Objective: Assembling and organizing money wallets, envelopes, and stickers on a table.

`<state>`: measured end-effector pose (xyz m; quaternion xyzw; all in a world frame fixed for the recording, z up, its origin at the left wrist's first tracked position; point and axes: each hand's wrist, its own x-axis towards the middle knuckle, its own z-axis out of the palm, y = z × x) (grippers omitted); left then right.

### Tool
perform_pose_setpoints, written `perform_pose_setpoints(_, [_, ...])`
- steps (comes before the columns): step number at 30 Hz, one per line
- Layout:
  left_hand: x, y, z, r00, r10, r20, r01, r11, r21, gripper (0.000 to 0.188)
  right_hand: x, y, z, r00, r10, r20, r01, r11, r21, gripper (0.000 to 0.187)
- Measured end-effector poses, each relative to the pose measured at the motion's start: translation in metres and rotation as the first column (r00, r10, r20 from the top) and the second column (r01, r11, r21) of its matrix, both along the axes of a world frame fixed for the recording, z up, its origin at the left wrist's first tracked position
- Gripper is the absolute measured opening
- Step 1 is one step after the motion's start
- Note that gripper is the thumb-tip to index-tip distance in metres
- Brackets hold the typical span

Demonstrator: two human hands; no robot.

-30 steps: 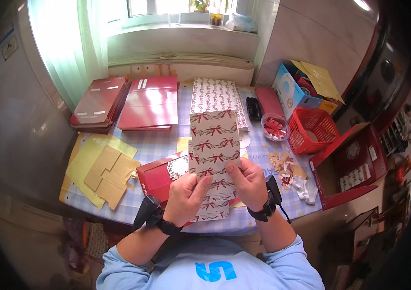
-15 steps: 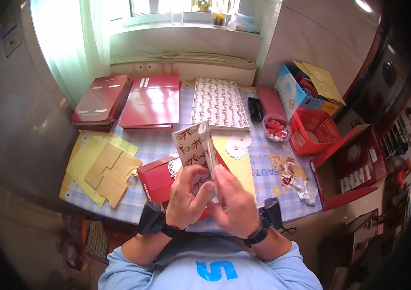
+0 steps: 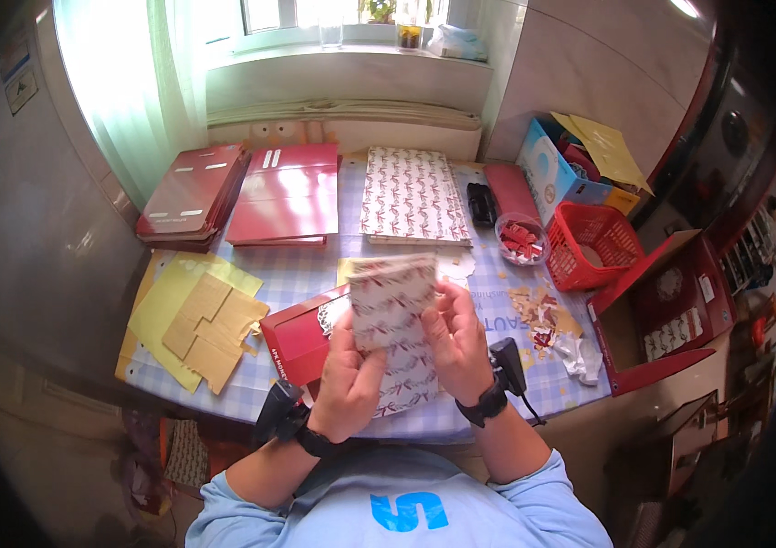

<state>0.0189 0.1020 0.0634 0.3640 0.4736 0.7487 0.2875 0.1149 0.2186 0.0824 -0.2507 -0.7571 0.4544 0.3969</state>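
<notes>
Patterned paper (image 3: pixel 394 310) between left hand (image 3: pixel 349 379) and right hand (image 3: pixel 457 342) — both gripping.

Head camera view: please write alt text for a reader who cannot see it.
Both hands, left hand and right hand, hold a patterned sheet above a red box on a checked table. Yellow paper lies left, red folders behind, a red basket to the right.

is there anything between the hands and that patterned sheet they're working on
Nothing visible does. The left hand and the right hand both already grip the patterned sheet directly, holding it above the red box.
</notes>
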Motion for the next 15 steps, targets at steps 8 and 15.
perform_pose_setpoints(8, [-0.028,0.021,0.015,0.983,0.178,0.04,-0.177,0.984,-0.036,0.038,-0.004,-0.01,-0.004,0.992,0.122,-0.032,-0.123,0.992,-0.017,0.032])
perform_pose_setpoints(15, [-0.032,0.035,0.006,0.865,0.43,-0.259,-0.467,0.879,-0.099,0.042,-0.01,-0.013,0.0,0.997,0.071,-0.039,-0.067,0.993,0.098,0.029])
